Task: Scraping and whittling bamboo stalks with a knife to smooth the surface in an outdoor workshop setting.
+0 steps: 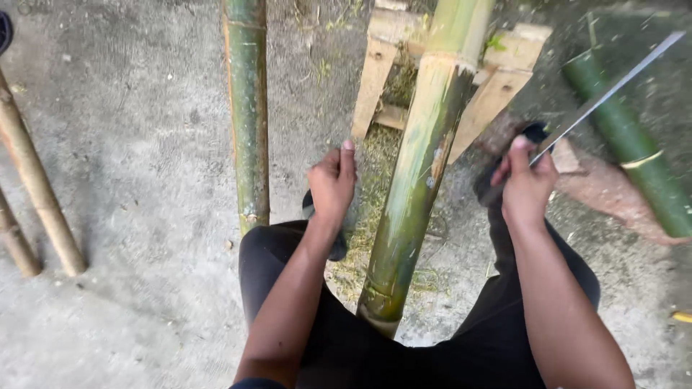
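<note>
A thick green bamboo pole (414, 173) runs from between my knees up onto a wooden stand (504, 68). My right hand (525, 184) grips the handle of a long knife (605, 94), whose blade points up and to the right, away from the pole. My left hand (333, 184) hovers just left of the pole with fingers curled and thumb up; it holds nothing that I can see and does not touch the bamboo.
A second green bamboo pole (247, 108) lies to the left on the concrete floor (130, 144). Another green piece (634, 144) lies at the right beside a reddish stone (613, 191). Dry tan poles (32, 180) sit at the far left. Shavings litter the ground under the stand.
</note>
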